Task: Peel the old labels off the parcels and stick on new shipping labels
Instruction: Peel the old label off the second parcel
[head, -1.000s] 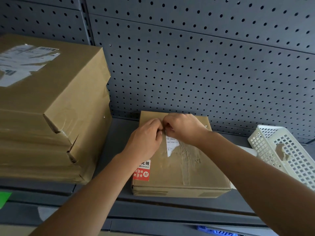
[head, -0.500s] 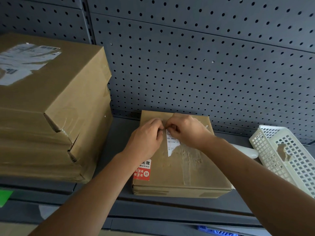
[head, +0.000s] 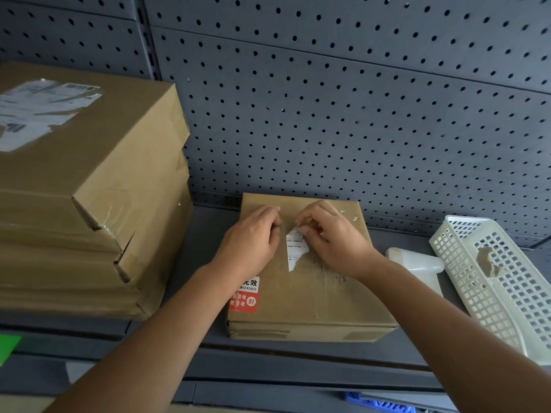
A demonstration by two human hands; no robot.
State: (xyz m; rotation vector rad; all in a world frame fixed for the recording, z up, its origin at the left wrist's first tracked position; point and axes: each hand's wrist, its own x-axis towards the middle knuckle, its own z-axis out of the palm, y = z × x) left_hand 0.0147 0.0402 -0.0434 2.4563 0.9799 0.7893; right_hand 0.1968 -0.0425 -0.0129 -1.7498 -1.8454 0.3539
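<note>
Hands have split apart since a second ago: they were knuckle to knuckle over the top of the label, now there's bare cardboard between them and more of the strip shows. Right fingertips (head: 304,230) pinch the top end of the label (head: 294,248), a narrow torn white sliver running down the middle of the parcel (head: 316,296) top. Right hand (head: 335,244) is clenched on it, wrist low over the lid. Left hand (head: 253,242) sits just left of the sliver, fingers curled, knuckles on the lid; can't tell if it's pinching a scrap or just bracing. Parcel lies flat at the shelf (head: 213,225) back edge, mid-span, against the pegboard (head: 328,114), with a red sticker (head: 244,293) at its near-left corner. Handling guess: thin paper, already ripped ragged, so it will likely tear again if yanked. Take it by the top end, close to the stuck line, and pull low and slow along the strip. Box looks light with glossy tape, so it may slide; left hand should hold it down. Stack (head: 89,189) of bigger parcels at the shelf's left end carries a second label (head: 38,111), half torn. Roll (head: 417,260) and basket (head: 492,278) sit at the right end.
</note>
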